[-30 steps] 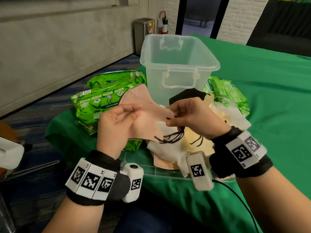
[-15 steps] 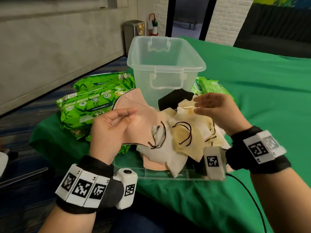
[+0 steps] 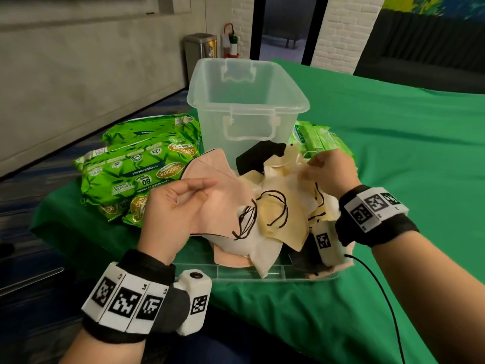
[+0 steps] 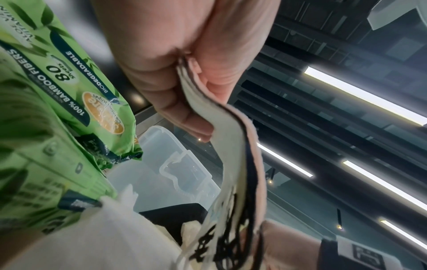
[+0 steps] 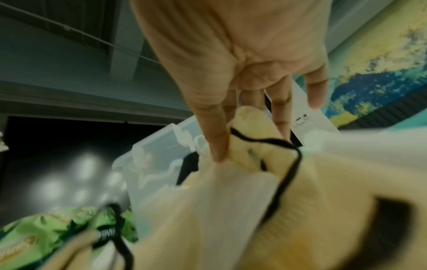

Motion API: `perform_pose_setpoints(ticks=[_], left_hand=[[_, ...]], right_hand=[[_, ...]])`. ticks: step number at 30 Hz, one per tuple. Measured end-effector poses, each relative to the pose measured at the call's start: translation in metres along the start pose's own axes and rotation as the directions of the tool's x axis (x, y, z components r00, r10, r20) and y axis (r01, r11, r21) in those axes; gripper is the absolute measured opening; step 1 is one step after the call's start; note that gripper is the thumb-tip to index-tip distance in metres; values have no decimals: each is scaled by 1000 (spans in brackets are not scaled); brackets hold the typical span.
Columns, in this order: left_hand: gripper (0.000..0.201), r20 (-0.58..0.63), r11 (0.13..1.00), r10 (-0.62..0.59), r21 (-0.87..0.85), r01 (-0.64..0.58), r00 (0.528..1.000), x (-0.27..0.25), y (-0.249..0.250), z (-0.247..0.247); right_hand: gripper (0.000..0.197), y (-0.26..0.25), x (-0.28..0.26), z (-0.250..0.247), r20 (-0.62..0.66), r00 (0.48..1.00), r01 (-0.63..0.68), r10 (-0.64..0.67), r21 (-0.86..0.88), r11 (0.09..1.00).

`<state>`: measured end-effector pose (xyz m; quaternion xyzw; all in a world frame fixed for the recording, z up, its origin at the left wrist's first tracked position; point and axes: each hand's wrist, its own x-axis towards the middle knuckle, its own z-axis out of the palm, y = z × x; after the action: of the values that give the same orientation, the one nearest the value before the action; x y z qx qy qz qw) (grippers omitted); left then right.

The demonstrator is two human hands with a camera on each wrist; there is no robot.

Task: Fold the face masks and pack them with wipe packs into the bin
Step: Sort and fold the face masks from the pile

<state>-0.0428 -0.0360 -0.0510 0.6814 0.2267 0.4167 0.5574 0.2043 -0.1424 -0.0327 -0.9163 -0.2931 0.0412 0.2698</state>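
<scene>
The left hand [image 3: 181, 206] pinches a folded pink mask [image 3: 223, 190] between thumb and fingers, just left of the mask pile [image 3: 275, 219]. The right hand [image 3: 328, 174] pinches a cream mask [image 5: 254, 131] atop that pile, with the clear bin [image 3: 246, 101] just beyond.

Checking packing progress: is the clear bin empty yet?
Empty: the clear bin shows only bare walls; masks and wipe packs lie outside.

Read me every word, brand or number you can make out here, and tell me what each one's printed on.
"Sanicare": wipe pack, gold oval.
"BIODEGRADABLE": same pack's dark band.
"80 Sheets", "100% BAMBOO FIBERS": same pack, left wrist view.
"L4": left wrist band.
Smaller wipe packs beside the bin: print too small to read.
</scene>
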Motion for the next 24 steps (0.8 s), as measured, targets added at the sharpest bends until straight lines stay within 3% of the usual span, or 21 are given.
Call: perform_pose_setpoints(ticks=[2,6,9,11,15,16,18,20,24], left_hand=[[29,-1,1000,-11,-1,11,1000,1,-1,0],[28,-7,1000,-24,5,24,1000,1,-2,1],[28,-2,1000,-30,5,30,1000,1,-1,2],[27,-2,999,-35,9,35,999,0,-1,1],[27,8,999,-42,20,42,999,-1,-1,-1],[27,7,999,-45,21,44,999,-1,-1,-2],[27,2,998,-51,22,51,999,-1,-2,-3],[28,-2,998,-54,28,54,999,-1,-3,-4],[27,11,997,-68,29,67,998,-2,-2,0]], right_hand=[[7,-9,-3,-10,-60,997,42,-38,64,997],[16,-26,-6,-30,-227,965,169,-129,165,972],[21,-34,-5,-34,-273,945,228,-178,163,960],[22,-36,-7,-30,-230,954,229,-191,149,962],[37,-25,-11,-13,51,989,135,-138,59,989],[34,-20,-10,-10,85,988,123,-126,30,992],[16,-14,-9,-9,105,991,88,-88,-2,996],[30,-13,-9,-11,143,989,51,-44,-49,997],[37,-13,-7,-5,220,975,19,26,-202,979]])
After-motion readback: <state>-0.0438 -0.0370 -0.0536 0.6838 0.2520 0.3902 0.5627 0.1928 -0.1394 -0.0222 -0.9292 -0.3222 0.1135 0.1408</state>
